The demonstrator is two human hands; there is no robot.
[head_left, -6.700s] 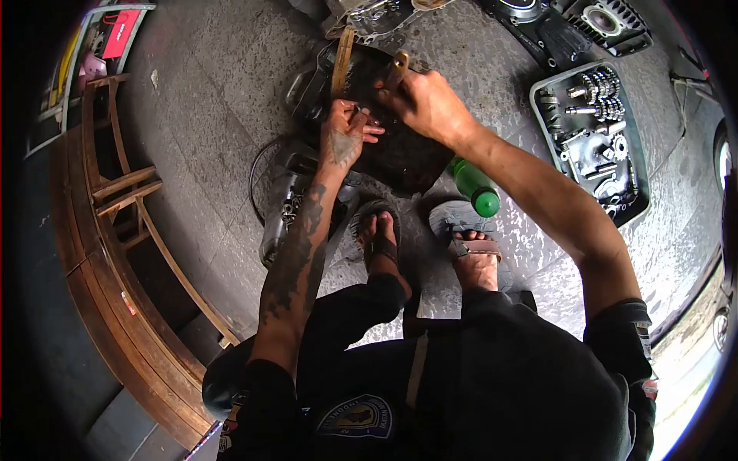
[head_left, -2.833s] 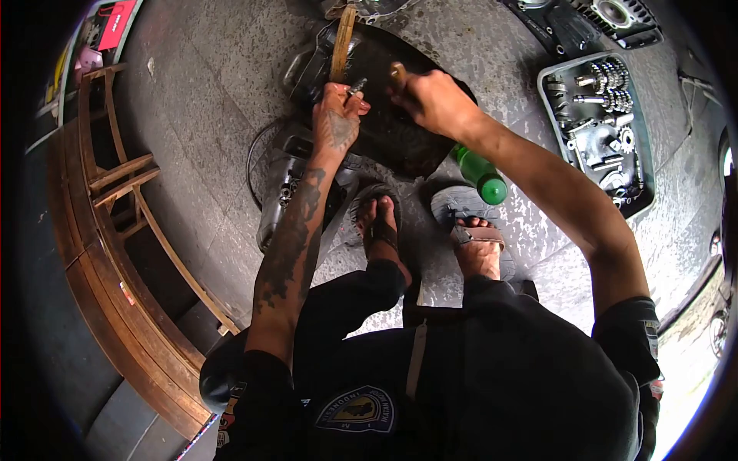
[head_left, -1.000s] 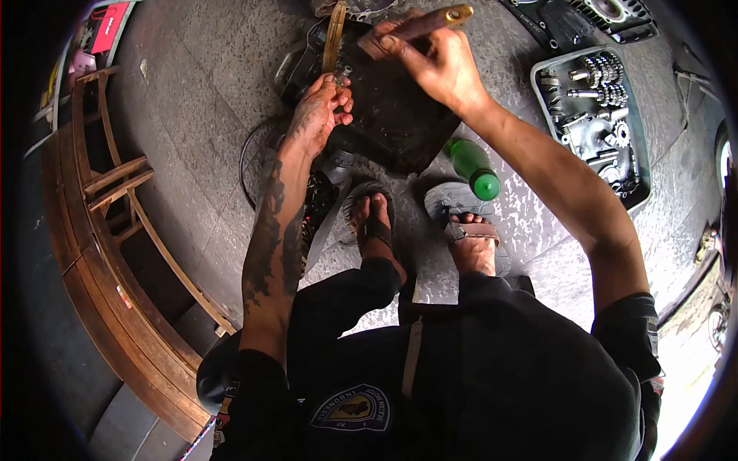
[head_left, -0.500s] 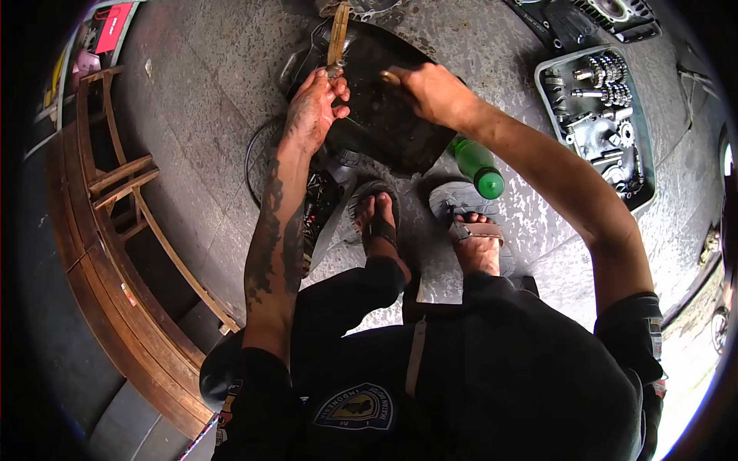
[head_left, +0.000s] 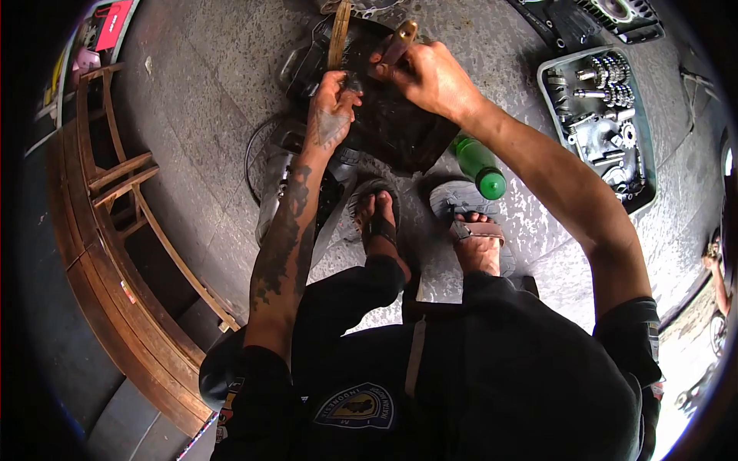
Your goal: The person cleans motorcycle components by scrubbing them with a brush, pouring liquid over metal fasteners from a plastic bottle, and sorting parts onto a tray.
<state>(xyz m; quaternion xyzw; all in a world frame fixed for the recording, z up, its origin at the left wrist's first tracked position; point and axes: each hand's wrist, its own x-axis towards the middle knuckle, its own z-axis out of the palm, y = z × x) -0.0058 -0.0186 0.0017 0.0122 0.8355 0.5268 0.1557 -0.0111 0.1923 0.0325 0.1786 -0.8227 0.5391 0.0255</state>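
Small dark part (head_left: 352, 81) sits at the left fingertips, over the black pan; its outline blurs into the pan, so no call on its long axis. Left hand (head_left: 332, 109) nearer, has it: fingers curled in, thumb side up, little gap left. Right hand (head_left: 435, 80) just across from it, fingers closed on the brush (head_left: 400, 44), thumb along the handle. Key relation: part lies left of the right fingertips and slightly nearer the body, near, small gap. Handle slants away from the body and rightward off the right fingers, butt end farthest out; working end dips toward the part, too dark to tell if touching.

Pale wooden stick (head_left: 339, 34) just beyond the left fingers, pointing away, near end in the pan's shadow. Black pan (head_left: 406, 138) under both hands' fingers; inside mostly dark, contents unclear. Grey container (head_left: 332, 223) bodyward of the left fingers, partly behind that forearm, small metal bits in it, can't sort them. Green bottle (head_left: 478, 166) bodyward and right of the right fingers, below the wrist. Metal tray (head_left: 590, 138) well right of the right fingers: gear shafts at its far end, loose gears and rods nearer.
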